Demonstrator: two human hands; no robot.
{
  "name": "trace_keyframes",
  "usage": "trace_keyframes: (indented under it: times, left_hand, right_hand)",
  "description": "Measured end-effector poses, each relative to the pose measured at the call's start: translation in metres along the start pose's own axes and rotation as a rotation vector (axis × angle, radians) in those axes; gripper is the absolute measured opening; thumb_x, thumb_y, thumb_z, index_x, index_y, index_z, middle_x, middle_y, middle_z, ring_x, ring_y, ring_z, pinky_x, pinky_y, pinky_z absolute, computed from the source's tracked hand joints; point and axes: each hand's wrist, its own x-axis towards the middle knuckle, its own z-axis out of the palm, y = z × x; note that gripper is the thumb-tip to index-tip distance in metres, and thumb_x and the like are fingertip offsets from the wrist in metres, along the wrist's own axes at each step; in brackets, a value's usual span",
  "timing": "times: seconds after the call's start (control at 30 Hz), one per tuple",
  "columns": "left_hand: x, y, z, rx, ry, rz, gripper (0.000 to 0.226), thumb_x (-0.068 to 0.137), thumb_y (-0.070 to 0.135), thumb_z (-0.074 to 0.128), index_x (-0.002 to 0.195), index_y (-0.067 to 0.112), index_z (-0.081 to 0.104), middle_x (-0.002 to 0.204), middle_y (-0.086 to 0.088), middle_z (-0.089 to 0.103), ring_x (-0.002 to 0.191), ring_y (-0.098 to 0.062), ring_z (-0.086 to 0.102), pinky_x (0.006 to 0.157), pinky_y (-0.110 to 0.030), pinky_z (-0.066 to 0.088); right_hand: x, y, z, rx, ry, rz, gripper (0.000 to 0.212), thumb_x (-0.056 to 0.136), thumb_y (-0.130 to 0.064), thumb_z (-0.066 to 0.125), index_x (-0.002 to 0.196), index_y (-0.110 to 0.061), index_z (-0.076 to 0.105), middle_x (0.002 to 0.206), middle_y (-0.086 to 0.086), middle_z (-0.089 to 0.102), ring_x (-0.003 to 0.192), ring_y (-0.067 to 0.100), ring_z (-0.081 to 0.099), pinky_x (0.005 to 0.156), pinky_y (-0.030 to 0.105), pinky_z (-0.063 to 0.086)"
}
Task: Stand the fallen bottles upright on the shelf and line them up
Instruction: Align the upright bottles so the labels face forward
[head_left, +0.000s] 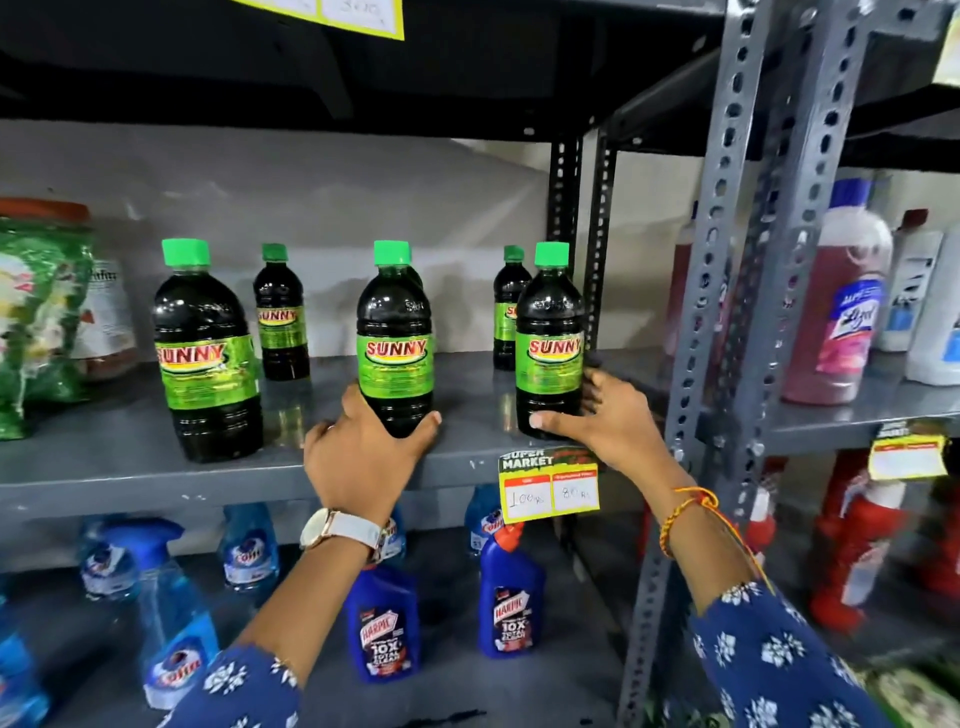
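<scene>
Now the lining-up is happening: the left hand is gripping the middle bottle, the right hand the right bottle, fingers clamped low, both upright at the shelf front. Next, probably, evening the gaps.

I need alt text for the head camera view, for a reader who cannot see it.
Left hand and right hand each grip an upright dark plastic bottle with green cap, the middle one and the right one, on a grey metal shelf. Similar bottles stand around them; blue spray bottles sit below.
</scene>
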Motion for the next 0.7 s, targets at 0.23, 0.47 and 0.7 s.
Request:
trace_keyframes:
  times: [0.23, 0.47, 0.7]
  left_hand:
    - [-0.001, 0.003, 0.000, -0.010, 0.028, -0.034, 0.065, 0.063, 0.053, 0.077, 0.095, 0.001, 0.057, 0.062, -0.018, 0.066, 0.059, -0.033, 0.064, 0.073, -0.041, 0.045]
    - [-0.003, 0.002, -0.002, -0.023, 0.019, -0.033, 0.065, 0.066, 0.057, 0.073, 0.101, 0.004, 0.056, 0.071, -0.015, 0.069, 0.067, -0.031, 0.065, 0.078, -0.039, 0.042]
    - [-0.002, -0.001, -0.001, -0.026, 0.030, -0.011, 0.066, 0.067, 0.060, 0.070, 0.096, 0.004, 0.055, 0.068, -0.014, 0.068, 0.064, -0.032, 0.065, 0.077, -0.042, 0.043]
  right_hand:
    - [0.002, 0.002, 0.000, -0.024, 0.014, 0.001, 0.070, 0.054, -0.032, 0.086, 0.115, -0.020, 0.055, 0.104, -0.004, 0.062, 0.095, 0.009, 0.063, 0.086, 0.022, 0.048]
    - [-0.002, 0.000, -0.002, -0.047, 0.009, 0.005, 0.073, 0.057, -0.034, 0.084, 0.120, -0.016, 0.054, 0.109, -0.002, 0.061, 0.100, 0.010, 0.059, 0.092, 0.025, 0.046]
    - [-0.006, -0.005, -0.001, -0.044, -0.008, 0.000, 0.070, 0.061, -0.029, 0.083, 0.122, -0.015, 0.052, 0.118, 0.002, 0.063, 0.099, 0.009, 0.059, 0.090, 0.022, 0.044]
